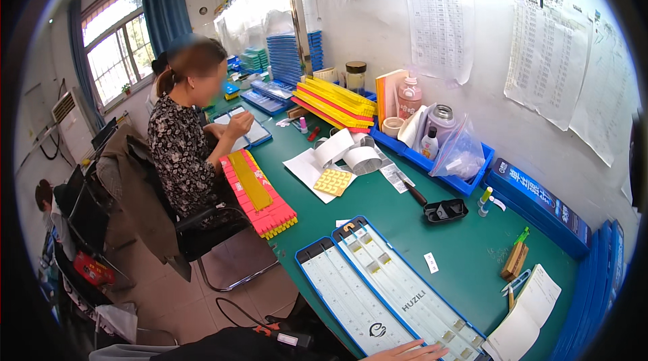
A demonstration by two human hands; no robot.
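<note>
A long, flat blue-edged case (pixel 395 287) lies opened out on the green table in front of me, its two white halves side by side. Small square pads and thin lines show in the right half, with a small tan piece at its far end. My left hand (pixel 405 352) enters at the lower edge, fingers stretched out flat over the near end of this case. Whether anything lies beneath the fingers is hidden. My right hand is out of the picture. A small white label (pixel 430 262) rests just right of the case.
Beyond the case are a black tray (pixel 445 211), a glue stick (pixel 484 200), a wooden block (pixel 514 261), scissors (pixel 518 281) and an open notebook (pixel 526 320). A blue bin (pixel 466 185) stands along the wall. At left, a seated co-worker (pixel 182 138) works beside pink-and-yellow stacks (pixel 260 196).
</note>
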